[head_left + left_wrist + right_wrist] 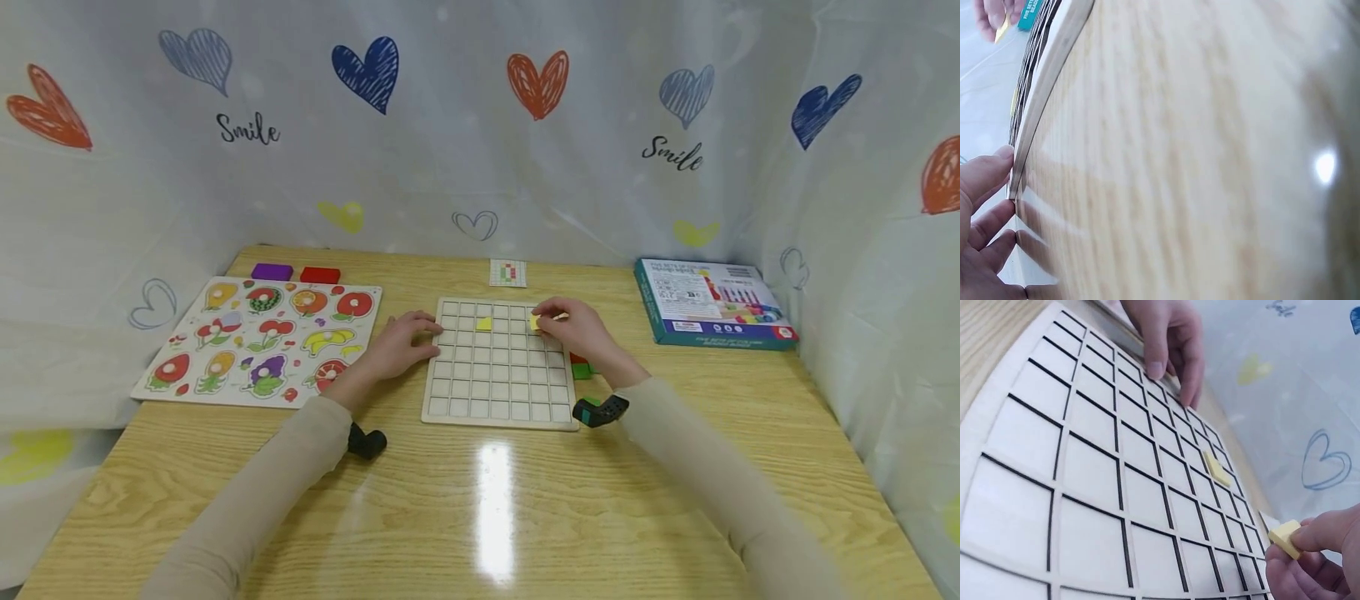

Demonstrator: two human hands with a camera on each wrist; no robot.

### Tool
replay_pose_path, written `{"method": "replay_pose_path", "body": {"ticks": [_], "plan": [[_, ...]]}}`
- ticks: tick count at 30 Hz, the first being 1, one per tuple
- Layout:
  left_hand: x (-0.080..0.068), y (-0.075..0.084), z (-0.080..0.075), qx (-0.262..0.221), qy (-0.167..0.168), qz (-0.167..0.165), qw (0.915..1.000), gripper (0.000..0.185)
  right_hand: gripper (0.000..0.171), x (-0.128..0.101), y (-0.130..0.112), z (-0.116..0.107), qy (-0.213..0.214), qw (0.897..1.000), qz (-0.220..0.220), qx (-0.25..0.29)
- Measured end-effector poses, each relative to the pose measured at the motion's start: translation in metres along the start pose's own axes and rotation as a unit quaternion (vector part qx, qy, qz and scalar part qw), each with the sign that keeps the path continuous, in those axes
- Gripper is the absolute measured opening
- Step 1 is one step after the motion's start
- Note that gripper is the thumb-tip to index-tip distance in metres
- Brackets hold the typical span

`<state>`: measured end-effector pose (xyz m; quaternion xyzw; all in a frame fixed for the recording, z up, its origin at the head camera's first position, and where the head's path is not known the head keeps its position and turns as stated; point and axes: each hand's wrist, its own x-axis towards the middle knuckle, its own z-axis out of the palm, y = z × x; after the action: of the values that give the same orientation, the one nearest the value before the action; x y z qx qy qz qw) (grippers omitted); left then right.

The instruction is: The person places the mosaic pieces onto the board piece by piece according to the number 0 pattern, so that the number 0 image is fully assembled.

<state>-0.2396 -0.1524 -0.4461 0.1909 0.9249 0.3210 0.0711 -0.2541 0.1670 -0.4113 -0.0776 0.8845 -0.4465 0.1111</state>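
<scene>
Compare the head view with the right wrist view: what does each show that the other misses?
Head only: the fruit peg puzzle board, the teal game box, purple and red blocks at the table's back left, the small pattern card.

Right wrist only: the right hand's fingertips pinching the loose yellow square tile just above the grid.

Both: the white wooden grid board, the left hand at its edge, one yellow tile already placed.

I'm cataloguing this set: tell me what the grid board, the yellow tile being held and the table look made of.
Grid board: likely pale plywood, matte, with dark cut grid lines. Yellow tile pinched by the right hand: probably painted wood, matte with crisp edges. Table: wood-grain laminate or varnished wood, glossy, showing lamp glare.
</scene>
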Motion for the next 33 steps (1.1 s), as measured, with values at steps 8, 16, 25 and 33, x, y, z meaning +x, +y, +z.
{"method": "replay_pose_path", "body": {"ticks": [8,16,25,33], "plan": [[0.000,0.002,-0.001,0.000,-0.005,-0.002,1.0000,0.038,0.021,0.016,-0.002,0.010,0.015,1.000,0.009,0.012],[0.000,0.003,-0.001,-0.001,-0.007,-0.003,1.0000,0.038,0.021,0.023,0.004,0.018,0.020,1.000,0.017,-0.015],[0.000,0.001,-0.001,-0.004,-0.003,-0.002,1.0000,0.038,0.019,0.028,0.001,0.027,0.021,0.999,0.008,-0.048],[0.000,0.002,0.000,-0.004,-0.001,-0.002,1.0000,0.038,0.021,0.028,-0.002,0.029,0.000,0.996,-0.010,-0.086]]}}
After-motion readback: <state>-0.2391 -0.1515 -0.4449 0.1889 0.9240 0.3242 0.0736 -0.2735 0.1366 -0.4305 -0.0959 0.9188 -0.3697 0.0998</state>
